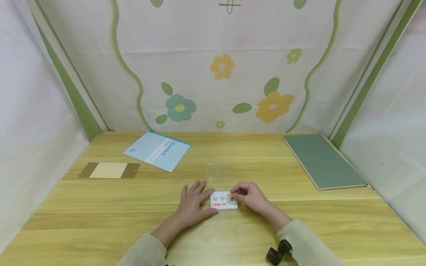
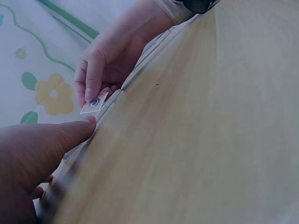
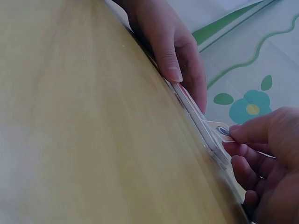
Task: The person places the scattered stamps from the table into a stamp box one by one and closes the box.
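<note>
A flat white rectangular piece with printed labels [image 1: 218,204] lies on the table between the two hands. In the right wrist view, its pale edge sits over clear plastic [image 3: 219,156]. My left hand [image 1: 192,207] rests at its left side, fingers spread, with index fingertip and thumb at the left corners. My right hand [image 1: 250,197] pinches a small tan square sticker [image 1: 231,198] with a dark round emblem, over the right end of the white piece. The wrist views show this sticker [image 2: 94,103] tilted up at an angle, thumb on its printed face.
A clear plastic rectangle [image 1: 218,171] lies just behind the hands. Farther back left are a light blue notebook [image 1: 158,150] and a brown card with a cream middle [image 1: 109,170]. A green hardcover book [image 1: 324,160] lies at the right. Fabric walls [image 1: 199,33] surround the table.
</note>
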A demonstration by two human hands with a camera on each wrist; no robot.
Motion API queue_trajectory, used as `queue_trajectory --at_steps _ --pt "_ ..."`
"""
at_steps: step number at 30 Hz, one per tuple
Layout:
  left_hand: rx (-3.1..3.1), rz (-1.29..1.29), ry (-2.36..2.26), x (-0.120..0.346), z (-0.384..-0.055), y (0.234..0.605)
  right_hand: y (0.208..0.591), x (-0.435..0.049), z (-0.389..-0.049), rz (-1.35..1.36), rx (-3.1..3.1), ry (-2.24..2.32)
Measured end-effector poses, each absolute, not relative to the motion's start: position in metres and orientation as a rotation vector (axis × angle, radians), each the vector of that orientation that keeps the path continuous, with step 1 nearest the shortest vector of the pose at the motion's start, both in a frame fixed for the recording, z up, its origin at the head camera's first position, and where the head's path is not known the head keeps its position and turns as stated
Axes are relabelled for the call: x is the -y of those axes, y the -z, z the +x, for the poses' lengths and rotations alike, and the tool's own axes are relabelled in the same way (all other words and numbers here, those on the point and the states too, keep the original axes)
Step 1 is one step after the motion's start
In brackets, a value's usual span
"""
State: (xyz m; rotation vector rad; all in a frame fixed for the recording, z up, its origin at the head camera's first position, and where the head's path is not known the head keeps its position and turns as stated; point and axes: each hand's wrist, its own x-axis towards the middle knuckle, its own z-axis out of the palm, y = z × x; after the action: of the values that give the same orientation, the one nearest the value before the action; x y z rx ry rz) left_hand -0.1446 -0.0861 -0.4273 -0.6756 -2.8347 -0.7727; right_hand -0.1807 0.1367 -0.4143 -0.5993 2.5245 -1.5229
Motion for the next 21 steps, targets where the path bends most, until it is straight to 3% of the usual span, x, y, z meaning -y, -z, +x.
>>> queue_trajectory --at_steps 21 --pt "2.841 -0.677 0.789 0.0865 -0.1439 0.4268 0.4192 -0.1352 -0.1763 -0.658 -2.685 1.365"
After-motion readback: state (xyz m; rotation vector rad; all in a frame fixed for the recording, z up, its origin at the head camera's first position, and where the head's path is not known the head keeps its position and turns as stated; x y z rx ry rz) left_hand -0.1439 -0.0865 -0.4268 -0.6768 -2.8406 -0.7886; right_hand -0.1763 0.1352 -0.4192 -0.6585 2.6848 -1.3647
